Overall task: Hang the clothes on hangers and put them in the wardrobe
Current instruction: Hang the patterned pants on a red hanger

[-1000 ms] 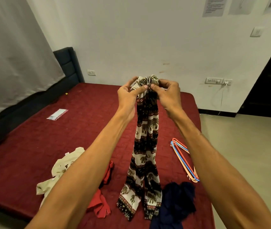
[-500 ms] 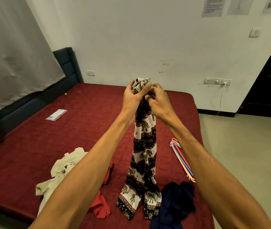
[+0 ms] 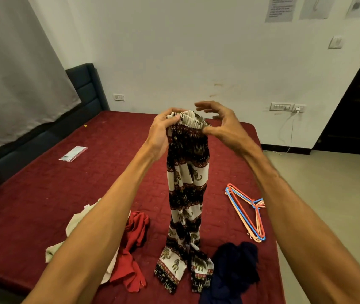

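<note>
I hold a pair of black, white and red elephant-print trousers (image 3: pixel 188 176) upright over the red bed (image 3: pixel 43 194); their leg hems rest on the cover. My left hand (image 3: pixel 163 130) grips the left end of the elastic waistband. My right hand (image 3: pixel 220 123) is at the right end, with its thumb against the band and its fingers spread and raised above it, blurred. A stack of red, blue and peach plastic hangers (image 3: pixel 247 209) lies on the bed to the right of the trousers.
A red garment (image 3: pixel 135 235) and a cream one (image 3: pixel 76 227) lie crumpled on the bed under my left forearm, and a navy garment (image 3: pixel 234 268) lies near the front edge. A plastic packet (image 3: pixel 73 153) lies farther left. A dark door (image 3: pixel 359 102) stands at the right.
The waistband was bunched between both hands; now it is spread wider, the right hand has moved right and its fingers have lifted off the fabric.
</note>
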